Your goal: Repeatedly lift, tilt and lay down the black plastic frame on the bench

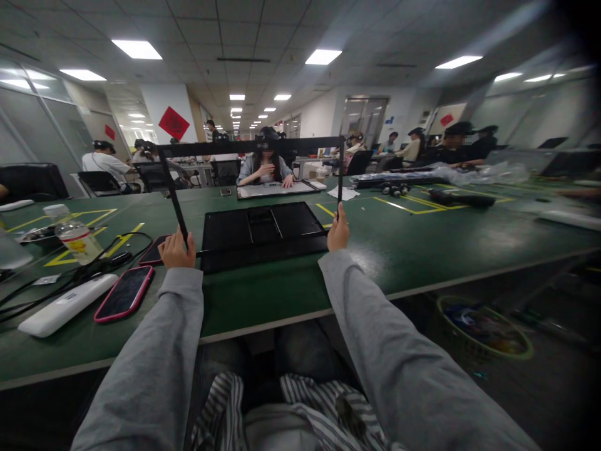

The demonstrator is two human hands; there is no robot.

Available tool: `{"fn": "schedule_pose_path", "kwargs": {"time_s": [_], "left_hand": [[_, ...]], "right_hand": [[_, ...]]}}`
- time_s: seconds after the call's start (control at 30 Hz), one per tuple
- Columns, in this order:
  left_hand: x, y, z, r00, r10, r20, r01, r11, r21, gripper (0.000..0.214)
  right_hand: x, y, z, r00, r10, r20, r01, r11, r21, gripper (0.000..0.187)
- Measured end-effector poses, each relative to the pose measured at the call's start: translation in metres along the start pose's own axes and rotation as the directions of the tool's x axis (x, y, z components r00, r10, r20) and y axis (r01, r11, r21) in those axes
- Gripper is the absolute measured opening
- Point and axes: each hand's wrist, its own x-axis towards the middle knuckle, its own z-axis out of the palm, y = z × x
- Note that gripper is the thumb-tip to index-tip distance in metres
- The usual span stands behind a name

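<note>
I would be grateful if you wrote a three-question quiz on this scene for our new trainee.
1. True or false: only the left hand grips the black frame.
2. What colour is the tabletop? A) white B) green C) orange
3. Fill in: from the wearer's view, the pink-edged phone lies to the ____ of the black panel.

Key:
1. False; the right hand grips its opposite side.
2. B
3. left
</note>
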Motion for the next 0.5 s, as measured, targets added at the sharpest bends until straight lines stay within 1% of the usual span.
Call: {"fn": "schedule_pose_path", "kwargs": {"time_s": [0.07,0.13,0.23,0.3,0.37,0.5], "left_hand": [[-0.004,0.001,-0.006,0.998,0.005,-0.058,-0.008,0.999,-0.052,0.060],[-0.007,0.002,-0.007,0.989,0.028,-0.143,-0.043,0.994,-0.103,0.058],[-0.009,0.002,-0.002,0.956,0.056,-0.289,-0.104,0.982,-0.156,0.056],[-0.009,0.002,0.004,0.943,0.062,-0.327,-0.119,0.980,-0.158,0.054],[-0.006,0.000,0.011,0.954,0.061,-0.294,-0.107,0.984,-0.145,0.052],[-0.001,-0.008,0.025,0.992,0.042,-0.120,-0.055,0.993,-0.105,0.049]], "right_hand": [[-0.002,-0.004,-0.006,0.998,0.017,-0.054,-0.017,1.000,-0.005,0.059],[-0.002,-0.002,-0.007,0.993,0.008,-0.117,-0.007,1.000,0.015,0.059],[0.000,0.006,0.001,0.976,-0.052,-0.213,0.072,0.994,0.086,0.058],[0.002,0.014,0.009,0.971,-0.078,-0.228,0.105,0.988,0.110,0.059],[0.004,0.021,0.017,0.977,-0.092,-0.191,0.115,0.987,0.110,0.060],[0.004,0.033,0.032,0.997,-0.079,-0.026,0.081,0.993,0.091,0.060]]}}
